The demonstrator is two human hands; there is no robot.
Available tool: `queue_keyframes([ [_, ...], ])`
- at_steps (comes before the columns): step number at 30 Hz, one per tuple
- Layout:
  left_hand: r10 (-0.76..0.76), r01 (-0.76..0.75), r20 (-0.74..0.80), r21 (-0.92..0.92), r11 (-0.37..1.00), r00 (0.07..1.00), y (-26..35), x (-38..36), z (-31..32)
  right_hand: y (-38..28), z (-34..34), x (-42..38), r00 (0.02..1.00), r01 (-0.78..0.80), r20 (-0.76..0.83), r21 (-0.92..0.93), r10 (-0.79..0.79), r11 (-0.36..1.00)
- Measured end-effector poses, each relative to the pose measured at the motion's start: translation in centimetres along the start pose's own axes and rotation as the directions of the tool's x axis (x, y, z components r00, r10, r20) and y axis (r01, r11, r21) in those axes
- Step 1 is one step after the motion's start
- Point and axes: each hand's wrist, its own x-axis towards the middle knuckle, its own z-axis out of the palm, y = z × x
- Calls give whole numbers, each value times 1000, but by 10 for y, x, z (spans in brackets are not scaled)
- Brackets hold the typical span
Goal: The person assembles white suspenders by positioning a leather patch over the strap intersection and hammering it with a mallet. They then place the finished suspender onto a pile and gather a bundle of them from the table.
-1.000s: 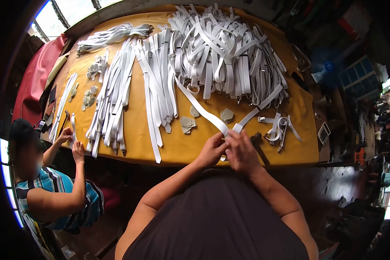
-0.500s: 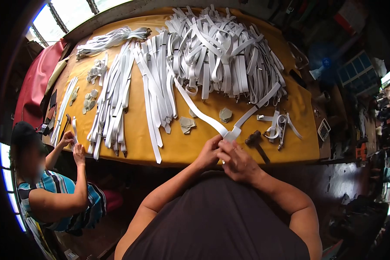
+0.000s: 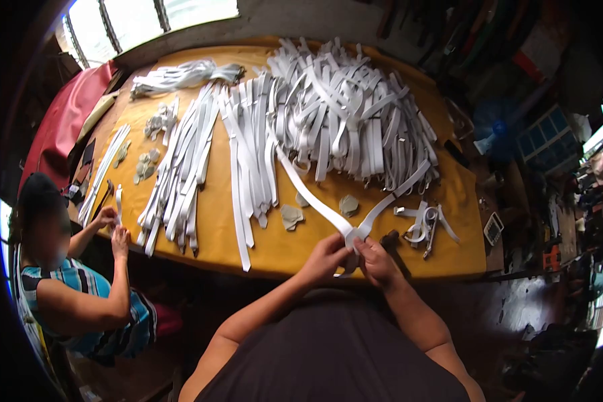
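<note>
White elastic suspenders point(image 3: 313, 201) are between my hands, two straps meeting in a V at the table's front edge. My left hand point(image 3: 328, 257) pinches the crossing from the left. My right hand point(image 3: 378, 261) grips it from the right, thumb pressed on top. A short white end hangs below my fingers. Just right of my right hand lies a hammer point(image 3: 398, 249), partly hidden by it. Small beige patches point(image 3: 291, 217) lie beyond my left hand, with another stack of patches point(image 3: 348, 205) farther back.
A big heap of white suspenders point(image 3: 355, 127) covers the back of the yellow-covered table point(image 3: 442, 258). Rows of straps point(image 3: 181, 167) lie to the left. Short clip-ended straps point(image 3: 423, 224) and a calculator point(image 3: 494, 228) are at right. A co-worker point(image 3: 80, 288) handles a white strip at left.
My right hand has shifted from crossing over the left to its own side of the strap joint, thumb now on top. The view has tilted up a little, so the table appears lower.
</note>
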Motion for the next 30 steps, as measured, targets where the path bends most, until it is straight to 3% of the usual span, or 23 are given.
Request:
queue_keyframes([
  [1, 66, -68, 16, 120, 990, 998, 9, -2, 10, -14, 12, 3, 1000, 25, -1, -8, -25, 1000],
  [2, 9, -19, 28, 370, 929, 1000, 19, -3, 9, -30, 22, 4, 992, 111, -47, -71, -115, 991],
  [4, 96, -103, 40, 469, 877, 995, 40, -7, 19, -74, 40, 5, 950, 283, -66, -227, -305, 932],
  [5, 172, -167, 44, 555, 815, 984, 46, -7, 22, -107, 48, 1, 938, 347, 64, -219, -342, 912],
  [6, 290, -245, 9, 563, 790, 957, 36, -4, 16, -138, 55, -6, 928, 371, 134, -246, -348, 895],
  [7, 297, -252, 14, 569, 783, 955, 28, -2, 10, -169, 74, -15, 902, 431, 116, -286, -415, 856],
  [9, 395, -233, -134, 622, 747, 909, 14, 1, -7, -228, 106, -32, 844, 531, 133, -349, -520, 772],
  [10, 366, -175, -199, 614, 769, 909, 2, 4, -20, -250, 125, -39, 792, 593, 124, -391, -598, 704],
  [12, 366, -100, -270, 670, 736, 891, -23, 7, -49, -301, 134, -37, 721, 682, 260, -426, -642, 594],
  [13, 367, -15, -345, 710, 704, 864, -35, 7, -64, -328, 138, -33, 708, 701, 295, -402, -642, 588],
  [15, 423, 9, -366, 765, 644, 829, -56, 4, -86, -380, 145, -24, 650, 752, 399, -463, -647, 470],
  [16, 452, 67, -396, 807, 587, 799, -65, 1, -95, -403, 147, -17, 637, 770, 452, -397, -624, 499],
  [19, 508, 142, -400, 871, 471, 763, -89, -4, -121, -458, 147, 18, 689, 714, 377, -497, -619, 493],
  [21, 568, 91, -198, 973, 211, 799, -106, -6, -138, -475, 143, 52, 710, 692, 358, -514, -606, 507],
  [22, 566, 117, -185, 981, 154, 804, -115, -4, -141, -485, 138, 73, 730, 667, 333, -535, -596, 518],
  [23, 685, 159, -87, 986, -42, 723, -155, -3, -149, -505, 124, 98, 836, 541, 290, -579, -467, 610],
  [25, 572, 199, -300, 952, 233, 763, -73, -4, -102, -510, 123, 137, 858, 509, 246, -536, -452, 674],
  [30, 570, 209, -320, 945, 253, 757, -67, -2, -98, -606, 105, 236, 765, 641, 346, -491, -543, 590],
])
